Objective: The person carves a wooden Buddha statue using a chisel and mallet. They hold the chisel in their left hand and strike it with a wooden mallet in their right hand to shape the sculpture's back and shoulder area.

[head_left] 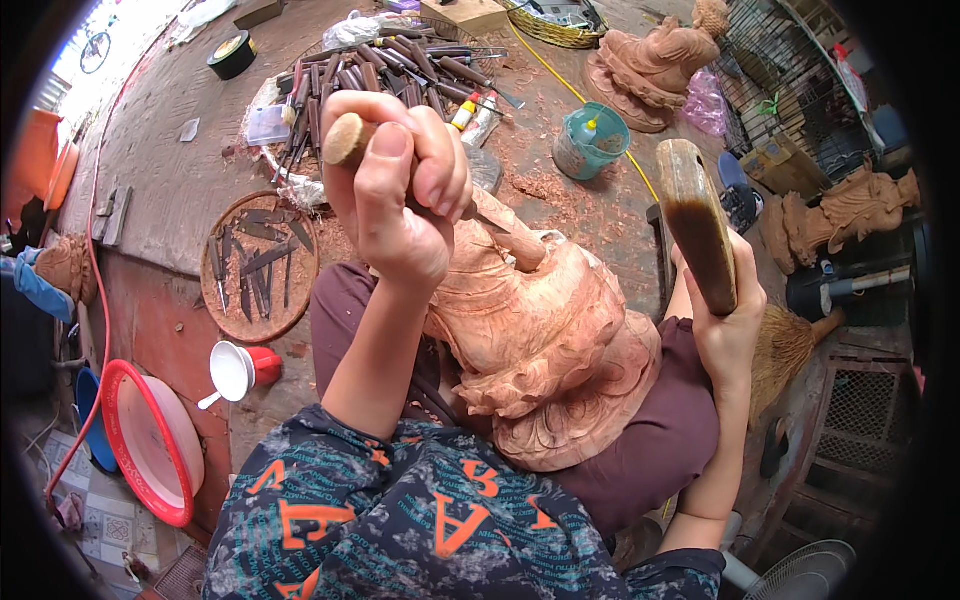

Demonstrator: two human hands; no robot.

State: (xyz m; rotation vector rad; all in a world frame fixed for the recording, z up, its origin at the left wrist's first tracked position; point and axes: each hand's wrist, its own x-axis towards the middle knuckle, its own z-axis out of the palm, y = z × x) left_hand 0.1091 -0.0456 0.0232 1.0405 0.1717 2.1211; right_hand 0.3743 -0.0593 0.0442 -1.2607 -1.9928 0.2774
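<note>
A reddish carved wooden statue [545,345] lies tilted across my lap, its round base toward me. My left hand [405,205] is closed round a wood-carving chisel [347,140], whose pale handle end pokes out above the fist. The chisel's blade points down and right at the upper part of the statue; whether its tip touches the wood I cannot tell. To the right of the statue, my right hand [735,305] grips a worn wooden mallet [700,215], raised with its pale end up. The mallet is apart from the chisel.
Many carving tools [390,75] lie heaped beyond my left hand. A round tray [262,300] holds flat blades. Beyond the statue stands a teal bucket [590,140]. Other carvings [655,65] stand at the right. A red-and-white cup [240,370] and a red-rimmed basin [150,440] are at left.
</note>
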